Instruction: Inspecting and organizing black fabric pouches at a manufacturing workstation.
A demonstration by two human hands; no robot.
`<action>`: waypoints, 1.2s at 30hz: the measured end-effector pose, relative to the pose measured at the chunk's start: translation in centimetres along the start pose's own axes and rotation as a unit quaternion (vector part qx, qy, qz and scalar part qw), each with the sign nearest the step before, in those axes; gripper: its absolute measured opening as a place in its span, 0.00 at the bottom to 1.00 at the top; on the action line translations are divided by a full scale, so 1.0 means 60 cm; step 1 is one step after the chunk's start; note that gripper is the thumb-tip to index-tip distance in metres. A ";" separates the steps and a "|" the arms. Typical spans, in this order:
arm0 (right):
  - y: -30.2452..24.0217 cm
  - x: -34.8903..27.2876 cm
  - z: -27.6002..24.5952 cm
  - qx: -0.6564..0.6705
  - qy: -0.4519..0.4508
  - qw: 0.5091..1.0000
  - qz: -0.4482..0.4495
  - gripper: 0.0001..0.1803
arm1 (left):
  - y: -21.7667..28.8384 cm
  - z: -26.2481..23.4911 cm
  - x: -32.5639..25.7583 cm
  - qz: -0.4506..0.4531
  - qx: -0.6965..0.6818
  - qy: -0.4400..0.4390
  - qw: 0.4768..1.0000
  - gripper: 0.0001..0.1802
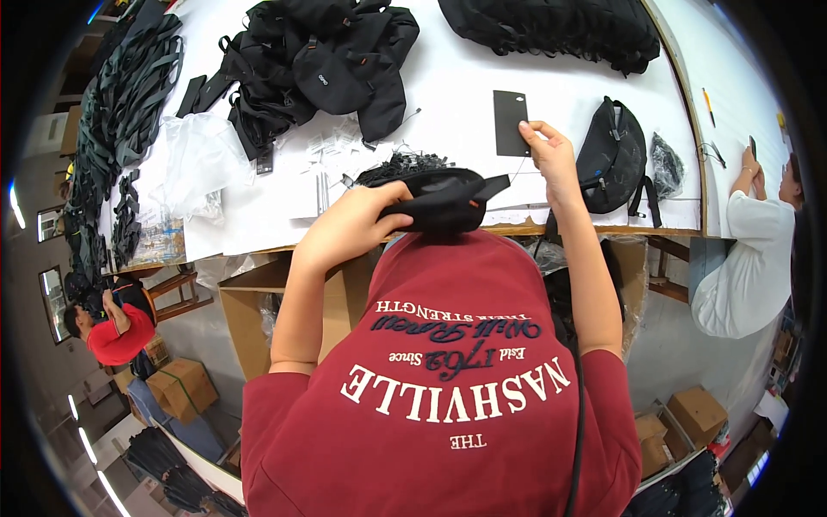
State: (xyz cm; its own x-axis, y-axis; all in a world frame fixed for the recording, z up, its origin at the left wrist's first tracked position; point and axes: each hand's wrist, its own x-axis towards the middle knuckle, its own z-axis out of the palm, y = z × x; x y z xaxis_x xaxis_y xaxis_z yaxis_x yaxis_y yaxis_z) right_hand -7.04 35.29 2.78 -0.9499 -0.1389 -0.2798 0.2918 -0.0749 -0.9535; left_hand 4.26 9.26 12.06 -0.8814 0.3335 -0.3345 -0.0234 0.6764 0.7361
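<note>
Left hand (357, 215): thumb and fingers pinching the left end of a black pouch (444, 191). Right hand (549, 155): tag (510, 129) nipped by its right edge between thumb and fingertips. Pouch is held at the middle of the worktop's near edge; soft, rounded, small orange tab on its right part, flat strap end jutting right. Tag: flat, matt black, upright rectangle, small pale mark near the top; thin cord below it, far end unclear.

Worktop (469, 65): white, brown-edged. Just beyond the pouch, a pile of black loops (418, 164); left of it, scattered white slips. Toward the near right corner, a bag (607, 159) and a clear packet (668, 168). Far edge: heaped black bags (345, 65) left of centre, a black bundle (560, 33) right. Left edge: dark straps (129, 108), clear plastic (198, 159) beside them.

Room: grey floor, cartons (183, 385), a red-shirted person (121, 334) left, a white-shirted one right.
</note>
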 end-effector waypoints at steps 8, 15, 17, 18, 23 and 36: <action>-0.102 -0.063 0.039 -0.071 -0.097 0.984 -0.132 0.10 | 0.020 0.001 0.028 0.111 0.164 0.072 0.978 0.08; -0.103 -0.102 0.072 -0.526 -0.212 0.810 -0.149 0.11 | 0.021 0.011 0.057 0.303 0.224 0.141 0.916 0.08; -0.083 -0.100 0.075 -0.536 -0.242 0.793 -0.157 0.13 | 0.013 0.014 0.057 0.254 0.192 0.105 0.942 0.08; -0.081 -0.099 0.070 -0.534 -0.247 0.793 -0.161 0.13 | 0.010 0.014 0.058 0.208 0.157 0.067 0.963 0.08; -0.086 -0.110 0.054 -0.450 -0.271 0.845 -0.100 0.17 | -0.068 0.029 0.097 0.207 -0.077 0.090 0.971 0.08; -0.066 -0.113 0.038 -0.394 -0.233 0.885 -0.085 0.15 | -0.416 0.024 0.170 -0.245 0.089 0.337 0.905 0.26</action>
State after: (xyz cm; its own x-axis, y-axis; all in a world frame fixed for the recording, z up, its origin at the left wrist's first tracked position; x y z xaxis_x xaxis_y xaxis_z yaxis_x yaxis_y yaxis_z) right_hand -1.52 34.27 8.72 -0.7696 -0.5980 -0.2239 -0.1932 0.5522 -0.8110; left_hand -3.49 -3.30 -10.58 -0.8746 -0.4708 -0.1157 -0.4656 0.7493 0.4709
